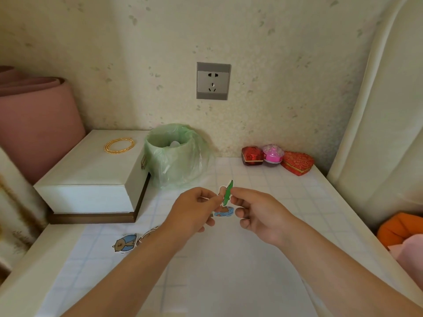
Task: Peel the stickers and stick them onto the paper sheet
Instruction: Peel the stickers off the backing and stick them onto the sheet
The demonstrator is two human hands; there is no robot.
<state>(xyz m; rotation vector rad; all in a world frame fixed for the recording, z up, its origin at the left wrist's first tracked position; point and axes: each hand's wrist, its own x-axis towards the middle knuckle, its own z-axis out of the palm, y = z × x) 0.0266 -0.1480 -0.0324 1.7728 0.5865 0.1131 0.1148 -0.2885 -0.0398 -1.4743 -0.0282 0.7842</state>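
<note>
A green crocodile sticker (228, 193) is held upright above the gridded paper sheet (229, 259), between both hands. My left hand (194, 211) pinches its pale backing on the left side. My right hand (258, 213) pinches the green sticker's right edge. A blue sticker with a brown animal (224, 211) lies on the sheet just under my hands. Two more stickers lie at the sheet's left: a round blue one with a bear (124, 243) and a brown one (147, 234), partly hidden by my left forearm.
A white box (91, 177) with gold bangles (119, 145) stands at the left. A small bin lined with a green bag (176, 154) sits behind the sheet. Red and pink trinket boxes (274, 159) line the back wall. Orange and pink cloth (402, 234) lies at the right edge.
</note>
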